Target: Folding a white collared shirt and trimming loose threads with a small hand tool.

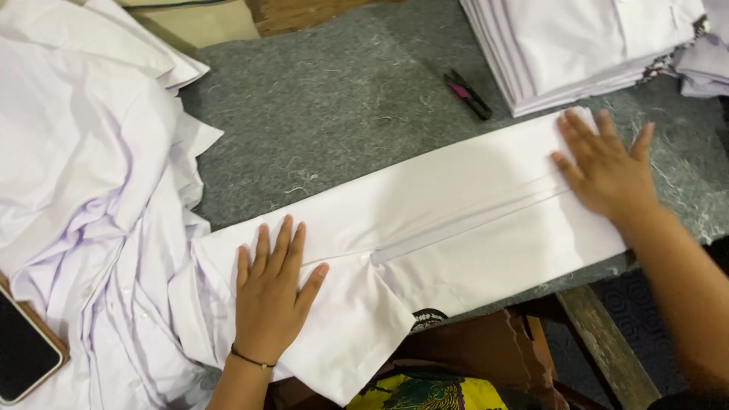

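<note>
The grey tabletop [342, 106] carried your folded white shirt [456, 220], lying across its near edge. Your left hand [271, 285] and right hand [605, 168] pressed flat on it, fingers spread. I think the overhanging sleeve could pull the fold loose.

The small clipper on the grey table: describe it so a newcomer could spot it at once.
Start at the stack of folded white shirts at the top right of the grey felt table. Just left of its lower corner lies the clipper, alone on bare felt. It is small, black with a pink inset, the only dark tool there.
</note>
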